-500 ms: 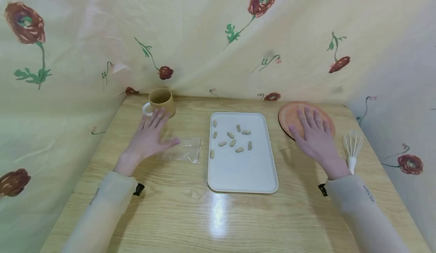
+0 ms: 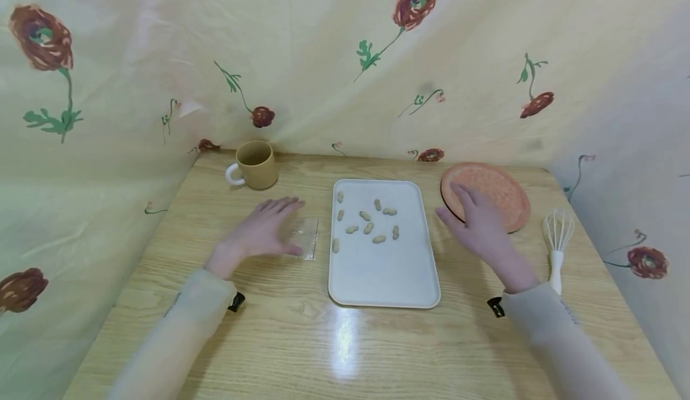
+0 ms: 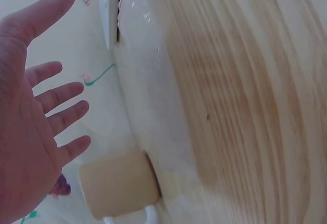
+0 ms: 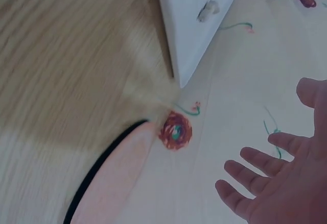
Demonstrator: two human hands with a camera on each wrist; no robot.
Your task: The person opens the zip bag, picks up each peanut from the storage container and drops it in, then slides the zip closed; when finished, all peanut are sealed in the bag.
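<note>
While the wooden table stretches before you, the white tray lies on it between your hands. The round orange mat is to the tray's right; your right hand hangs raised by its near-left edge, fingers spread loosely. Your left hand hovers with thumb and fingers parted, the mug beyond it and the clear bag partly beneath, just left of the tray. Peanuts lie scattered in the tray.

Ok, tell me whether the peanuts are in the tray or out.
The peanuts are in the tray: in the head view, every visible one lies on its white surface.
</note>
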